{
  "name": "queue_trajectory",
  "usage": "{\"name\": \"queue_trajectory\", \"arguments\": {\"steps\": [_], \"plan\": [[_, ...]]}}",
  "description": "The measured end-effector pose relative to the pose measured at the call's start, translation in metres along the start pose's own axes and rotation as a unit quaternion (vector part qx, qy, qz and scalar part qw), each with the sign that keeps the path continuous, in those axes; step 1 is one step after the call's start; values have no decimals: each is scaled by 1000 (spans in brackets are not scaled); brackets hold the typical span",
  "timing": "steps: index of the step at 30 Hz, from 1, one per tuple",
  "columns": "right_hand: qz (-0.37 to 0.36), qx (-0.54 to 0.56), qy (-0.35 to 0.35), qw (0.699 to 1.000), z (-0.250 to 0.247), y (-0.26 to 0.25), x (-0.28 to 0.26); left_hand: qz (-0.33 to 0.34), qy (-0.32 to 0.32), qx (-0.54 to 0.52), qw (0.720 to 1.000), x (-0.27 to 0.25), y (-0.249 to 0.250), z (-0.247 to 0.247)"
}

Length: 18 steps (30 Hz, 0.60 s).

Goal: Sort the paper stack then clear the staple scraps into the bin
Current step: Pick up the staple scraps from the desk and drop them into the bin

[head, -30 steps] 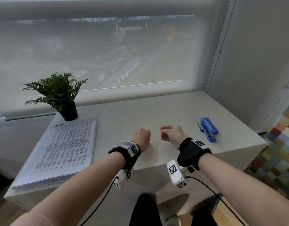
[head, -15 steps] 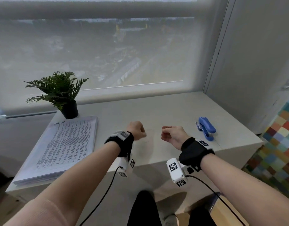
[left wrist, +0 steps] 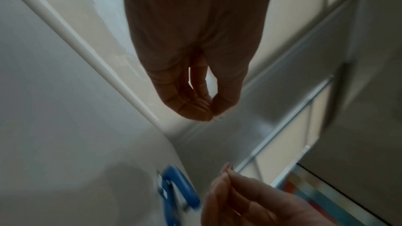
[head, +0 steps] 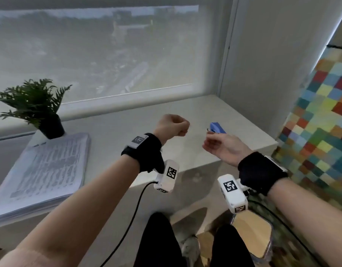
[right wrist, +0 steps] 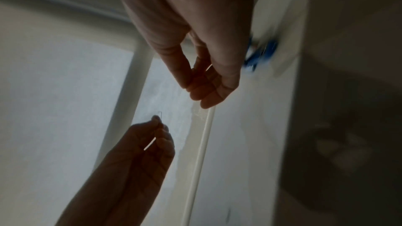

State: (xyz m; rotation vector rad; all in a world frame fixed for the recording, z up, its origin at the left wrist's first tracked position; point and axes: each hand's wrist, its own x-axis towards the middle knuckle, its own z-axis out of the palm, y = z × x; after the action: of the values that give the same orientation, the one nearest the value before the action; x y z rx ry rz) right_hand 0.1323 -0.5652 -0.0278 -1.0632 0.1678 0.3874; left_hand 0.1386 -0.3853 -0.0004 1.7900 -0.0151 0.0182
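Observation:
The printed paper stack (head: 50, 166) lies at the left of the white table (head: 127, 135). Above the table's middle, my left hand (head: 182, 128) is curled into a fist. Its thumb and fingertips (left wrist: 212, 116) pinch a thin bent staple (right wrist: 160, 113), which shows against the window in the right wrist view. My right hand (head: 209, 140) hovers palm-up just in front of the blue stapler (head: 217, 129). The right hand's fingers (right wrist: 206, 92) are curled against the thumb, and I see nothing between them. No bin is clearly in view.
A potted fern (head: 41, 112) stands behind the paper stack at the back left. A wall (head: 272, 64) closes the table's right side. On the floor lie a colourful checkered rug (head: 320, 112) and a light wooden-topped object (head: 251, 234) by my legs.
Both hands have lifted off the table. The left fist rose and the right hand turned palm-up and drifted toward the stapler. The head view swung right and down.

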Motion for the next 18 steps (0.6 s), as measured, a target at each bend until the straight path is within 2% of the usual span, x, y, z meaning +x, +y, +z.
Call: {"name": "queue_trajectory", "arguments": {"steps": [4,8,12,15,18], "plan": [[-7,-10,59,998,-84,-9,-25,26,-157,35,987,-6,-8,93],[17,-44,146,988,-173,6,-44,16,-298,109,948,-11,-56,181],[100,-89,206,969,-259,52,-36,-36,-368,172,913,-8,-125,243],[178,-112,211,955,-315,104,-22,-72,-403,219,886,5,-183,271],[230,-135,212,940,-355,153,-4,-76,-435,291,849,18,-235,295]]}}
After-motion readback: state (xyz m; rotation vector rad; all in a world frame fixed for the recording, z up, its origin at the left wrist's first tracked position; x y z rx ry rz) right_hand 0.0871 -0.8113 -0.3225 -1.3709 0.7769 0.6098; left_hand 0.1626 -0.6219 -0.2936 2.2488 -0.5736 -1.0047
